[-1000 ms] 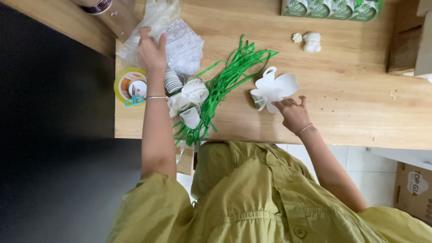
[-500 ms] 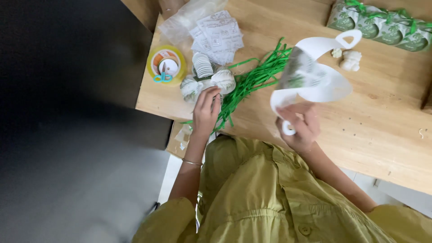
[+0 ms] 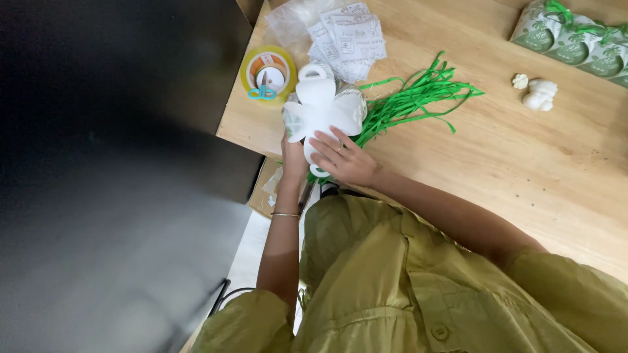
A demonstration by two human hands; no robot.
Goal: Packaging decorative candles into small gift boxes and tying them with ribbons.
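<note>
Small craft or gift-packing workspace, likely home or small shop. Wooden table (image 3: 523, 170) with green shredded paper strips (image 3: 418, 98), roll of yellow tape (image 3: 267, 73), printed paper slips in clear bags (image 3: 350, 36), small white figurines (image 3: 538, 93), and green-patterned gift boxes tied with ribbon (image 3: 572, 42).

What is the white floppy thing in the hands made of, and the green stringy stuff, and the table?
The white cutout looks like thin matte card or paper: flat, with cleanly cut flaps and a loop handle. The right hand lies on it; the left hand holds it from below. The green strands seem to be shredded paper or raffia, narrow and curly. The table looks like pale wood with visible grain.
</note>
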